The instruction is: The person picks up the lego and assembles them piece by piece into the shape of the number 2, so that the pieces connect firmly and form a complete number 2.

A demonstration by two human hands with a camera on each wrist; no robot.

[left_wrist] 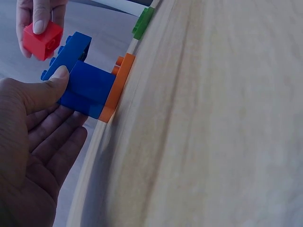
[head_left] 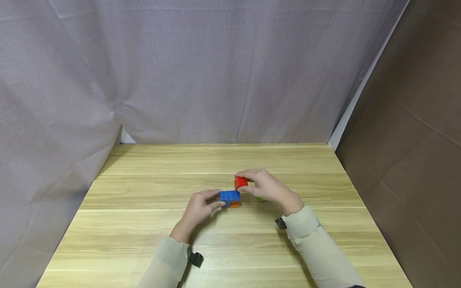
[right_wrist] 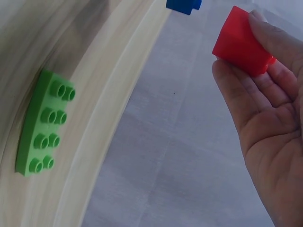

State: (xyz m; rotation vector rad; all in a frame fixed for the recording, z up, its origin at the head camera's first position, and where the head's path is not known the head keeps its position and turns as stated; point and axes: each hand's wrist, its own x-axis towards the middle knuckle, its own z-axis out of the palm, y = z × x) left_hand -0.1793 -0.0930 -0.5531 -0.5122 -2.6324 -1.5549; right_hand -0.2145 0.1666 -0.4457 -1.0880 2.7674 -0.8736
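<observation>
The left hand grips blue bricks atop an orange brick; the right hand pinches a red brick near them, mostly hiding the tabletop's green brick from the head view.

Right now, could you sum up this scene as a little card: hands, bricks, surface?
Left hand: grips the blue bricks
Right hand: pinches a red brick, held apart from the blue bricks
Under the blue bricks: orange brick
Lying loose: green brick, studs up
Surface: wood-grain table
</observation>
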